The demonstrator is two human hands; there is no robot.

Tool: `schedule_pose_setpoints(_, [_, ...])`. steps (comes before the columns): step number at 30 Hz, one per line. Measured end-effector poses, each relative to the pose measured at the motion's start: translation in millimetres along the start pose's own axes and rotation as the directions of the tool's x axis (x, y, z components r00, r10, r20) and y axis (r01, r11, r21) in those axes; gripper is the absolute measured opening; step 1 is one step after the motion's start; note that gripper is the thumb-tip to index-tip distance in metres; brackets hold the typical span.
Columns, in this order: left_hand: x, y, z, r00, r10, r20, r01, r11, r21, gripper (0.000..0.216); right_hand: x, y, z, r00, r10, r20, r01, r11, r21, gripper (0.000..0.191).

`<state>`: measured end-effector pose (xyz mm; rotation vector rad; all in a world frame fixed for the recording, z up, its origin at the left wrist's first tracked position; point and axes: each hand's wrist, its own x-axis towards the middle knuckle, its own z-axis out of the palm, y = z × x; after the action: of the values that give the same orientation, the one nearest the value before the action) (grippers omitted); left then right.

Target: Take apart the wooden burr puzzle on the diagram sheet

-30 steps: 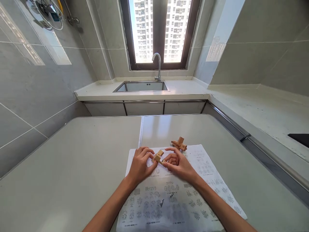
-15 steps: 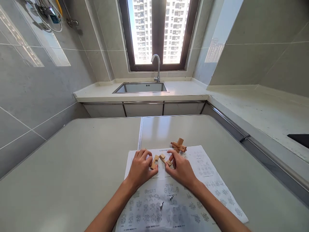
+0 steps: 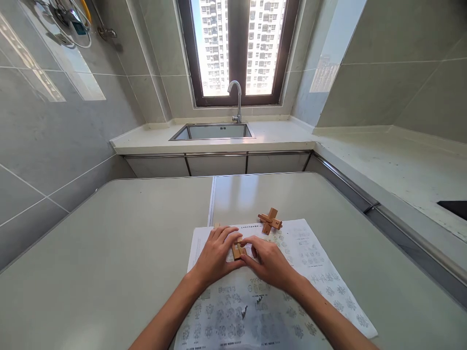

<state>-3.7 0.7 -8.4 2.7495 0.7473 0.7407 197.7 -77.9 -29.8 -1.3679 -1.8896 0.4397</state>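
Observation:
Two notched wooden puzzle pieces [image 3: 238, 251] lie side by side between my hands, over the upper part of a printed instruction sheet [image 3: 277, 311]. My left hand [image 3: 218, 250] closes on them from the left, thumb below and fingers above. From the right, my right hand [image 3: 267, 256] pinches the same pieces, its thumb and forefinger at their edge. Fingers cover parts of both pieces. Just beyond my right hand, a cross-shaped wooden puzzle assembly [image 3: 270, 221] rests at the sheet's top edge. Part of another light wooden piece [image 3: 217, 225] peeks out behind my left hand.
The sheet lies on a pale table [image 3: 109, 253] with a seam down its far half. Past the table are a counter with a sink [image 3: 215, 131] and a tap [image 3: 238, 102] under a window. Another counter [image 3: 401, 170] runs along the right.
My hands have come together. The notched piece in my right hand has moved left against the one in my left hand. The cross-shaped assembly has stayed in place.

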Motion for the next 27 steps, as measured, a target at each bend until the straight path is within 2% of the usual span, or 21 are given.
schedule_pose_setpoints(3, [0,-4,-1,0.999,0.007,0.044,-0.007,1.0,0.004,0.048,0,0,0,1.0,-0.019,0.015,0.018,0.999,0.031,0.024])
schedule_pose_setpoints(8, [1,-21,-5,0.999,-0.045,0.006,0.044,0.997,0.07,0.051,0,2,0,0.999,0.017,-0.033,-0.014,0.997,0.071,0.024])
schedule_pose_setpoints(12, [1,-33,-10,0.997,-0.081,0.014,0.081,0.996,0.04,0.052,0,0,-1,1.0,0.013,-0.021,-0.012,0.999,0.049,0.023])
schedule_pose_setpoints(19, [-1,-40,-15,0.993,-0.118,0.029,0.118,0.993,0.014,0.049,3,-1,-5,0.999,0.025,-0.02,-0.024,0.999,0.037,0.023])
schedule_pose_setpoints(27, [-5,-49,-33,0.992,-0.107,0.065,0.104,0.994,0.044,0.04,3,6,-5,0.999,0.031,-0.025,-0.03,0.999,0.042,0.026])
